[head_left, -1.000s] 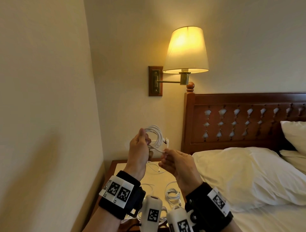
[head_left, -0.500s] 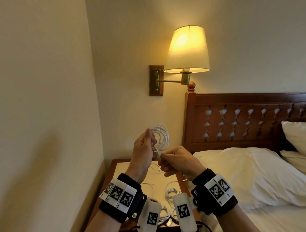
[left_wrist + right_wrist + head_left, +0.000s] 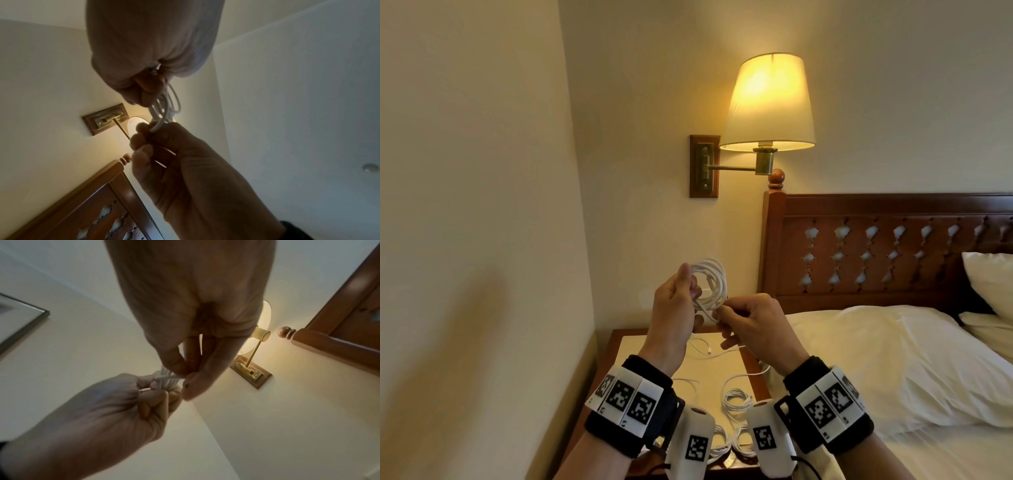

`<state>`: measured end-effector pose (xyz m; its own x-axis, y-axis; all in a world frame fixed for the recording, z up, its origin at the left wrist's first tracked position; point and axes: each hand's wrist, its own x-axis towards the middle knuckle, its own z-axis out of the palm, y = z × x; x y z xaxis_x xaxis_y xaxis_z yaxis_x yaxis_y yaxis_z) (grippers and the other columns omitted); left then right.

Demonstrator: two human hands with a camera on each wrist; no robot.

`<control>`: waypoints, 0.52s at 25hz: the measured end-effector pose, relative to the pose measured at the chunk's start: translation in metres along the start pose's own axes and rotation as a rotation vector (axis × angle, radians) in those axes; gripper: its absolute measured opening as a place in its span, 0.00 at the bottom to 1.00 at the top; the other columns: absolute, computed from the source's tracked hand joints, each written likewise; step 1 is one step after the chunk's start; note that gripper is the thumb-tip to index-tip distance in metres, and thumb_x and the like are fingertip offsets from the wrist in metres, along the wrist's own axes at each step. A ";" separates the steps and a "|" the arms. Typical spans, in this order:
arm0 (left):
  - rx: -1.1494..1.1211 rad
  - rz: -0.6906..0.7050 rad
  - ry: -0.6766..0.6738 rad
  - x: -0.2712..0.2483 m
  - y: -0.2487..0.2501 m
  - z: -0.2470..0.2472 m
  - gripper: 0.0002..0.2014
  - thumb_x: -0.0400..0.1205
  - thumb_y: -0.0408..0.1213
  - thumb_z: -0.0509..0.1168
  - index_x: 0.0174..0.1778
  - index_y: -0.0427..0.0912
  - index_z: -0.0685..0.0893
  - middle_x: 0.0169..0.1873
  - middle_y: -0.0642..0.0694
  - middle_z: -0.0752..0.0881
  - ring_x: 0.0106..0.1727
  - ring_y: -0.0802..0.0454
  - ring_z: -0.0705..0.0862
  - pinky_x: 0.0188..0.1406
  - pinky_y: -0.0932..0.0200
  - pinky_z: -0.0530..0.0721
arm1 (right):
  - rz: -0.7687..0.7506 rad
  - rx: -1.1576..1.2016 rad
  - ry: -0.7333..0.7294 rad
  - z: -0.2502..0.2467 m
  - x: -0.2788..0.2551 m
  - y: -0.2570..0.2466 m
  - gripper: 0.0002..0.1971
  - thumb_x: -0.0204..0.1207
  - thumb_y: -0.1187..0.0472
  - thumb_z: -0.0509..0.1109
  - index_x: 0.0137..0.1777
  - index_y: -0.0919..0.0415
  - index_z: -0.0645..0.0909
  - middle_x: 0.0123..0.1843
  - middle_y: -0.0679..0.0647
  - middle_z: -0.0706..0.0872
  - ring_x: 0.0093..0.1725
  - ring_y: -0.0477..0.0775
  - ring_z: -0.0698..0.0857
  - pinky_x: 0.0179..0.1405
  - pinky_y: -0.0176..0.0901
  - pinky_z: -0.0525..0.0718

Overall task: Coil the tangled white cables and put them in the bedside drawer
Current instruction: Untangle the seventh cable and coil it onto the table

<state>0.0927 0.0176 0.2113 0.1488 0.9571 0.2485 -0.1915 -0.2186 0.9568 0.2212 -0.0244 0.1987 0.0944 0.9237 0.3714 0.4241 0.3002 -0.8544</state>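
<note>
Both hands grip one coil in the air.
Left hand (image 3: 674,305) and right hand (image 3: 753,325) pinch the white cable coil (image 3: 710,284) above the bedside table (image 3: 616,346), clear of wall and headboard (image 3: 887,250).

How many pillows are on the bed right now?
3. One large white pillow lies nearest the nightstand, a second white pillow leans on the wooden headboard, a third lies below it. More may sit beyond the picture's edge.
</note>
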 end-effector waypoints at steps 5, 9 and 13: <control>-0.042 -0.075 0.032 -0.005 -0.001 0.002 0.19 0.88 0.51 0.54 0.35 0.47 0.77 0.27 0.53 0.75 0.30 0.56 0.71 0.31 0.58 0.69 | -0.136 0.058 0.107 0.009 -0.001 0.013 0.09 0.80 0.65 0.69 0.47 0.64 0.91 0.37 0.65 0.89 0.31 0.50 0.87 0.29 0.39 0.88; -0.068 -0.111 0.036 -0.004 0.001 0.003 0.20 0.88 0.52 0.54 0.34 0.45 0.76 0.24 0.54 0.76 0.28 0.57 0.72 0.29 0.60 0.70 | -0.122 0.176 0.095 0.008 0.001 0.011 0.12 0.78 0.70 0.70 0.46 0.54 0.91 0.41 0.69 0.90 0.34 0.59 0.87 0.35 0.41 0.90; -0.117 -0.107 0.026 -0.008 0.002 0.004 0.20 0.88 0.52 0.52 0.33 0.46 0.74 0.24 0.53 0.75 0.27 0.58 0.73 0.28 0.61 0.70 | -0.079 0.148 0.032 0.006 0.003 0.012 0.10 0.79 0.72 0.69 0.50 0.61 0.91 0.45 0.71 0.90 0.42 0.69 0.89 0.33 0.40 0.90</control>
<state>0.0951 0.0088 0.2121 0.1497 0.9787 0.1405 -0.2879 -0.0929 0.9532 0.2214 -0.0164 0.1881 0.0956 0.8886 0.4486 0.2944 0.4053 -0.8655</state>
